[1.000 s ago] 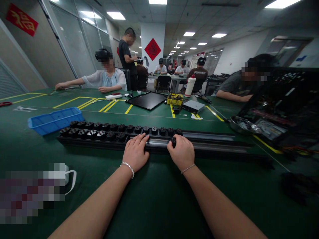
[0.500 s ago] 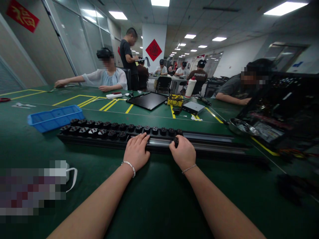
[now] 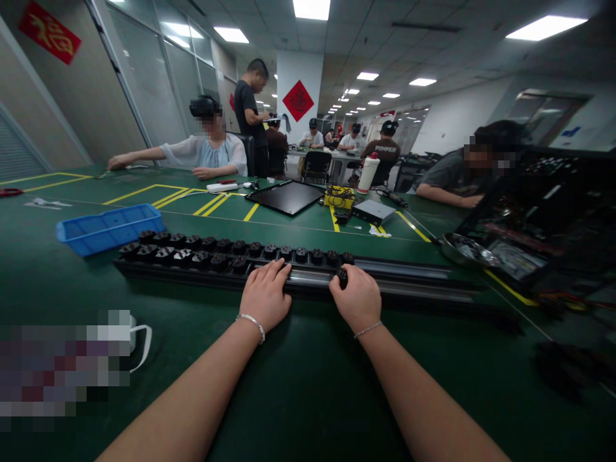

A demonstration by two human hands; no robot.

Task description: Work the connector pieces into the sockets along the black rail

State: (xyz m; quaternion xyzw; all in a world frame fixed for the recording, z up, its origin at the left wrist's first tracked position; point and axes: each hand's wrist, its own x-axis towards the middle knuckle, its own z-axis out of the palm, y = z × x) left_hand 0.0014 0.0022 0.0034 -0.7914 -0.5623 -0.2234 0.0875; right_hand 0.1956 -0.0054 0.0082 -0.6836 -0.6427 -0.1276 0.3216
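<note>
Across the table lies a long black power-track rail (image 3: 308,278) with two channels. Rows of round-topped black socket modules (image 3: 200,258) stand along its left part. My left hand (image 3: 264,295) rests on the front channel, fingers stretched out, just right of the last module in the front row. Farther right, my right hand (image 3: 359,298) has its thumb and fingers closed round a black socket module (image 3: 342,277) at the front channel. Most of that module is hidden by the fingers. The back row of modules runs on to about where the right hand is.
A blue plastic bin (image 3: 110,229) stands behind the rail's left end. Farther back lie a flat black panel (image 3: 289,197), a grey box (image 3: 373,210) and a white bottle (image 3: 368,173). At right are a metal bowl (image 3: 469,250) and an open computer case (image 3: 543,212). Co-workers sit across the table.
The whole view has shifted slightly. Both hands keep their places on the rail, and the right hand still holds the socket module.
</note>
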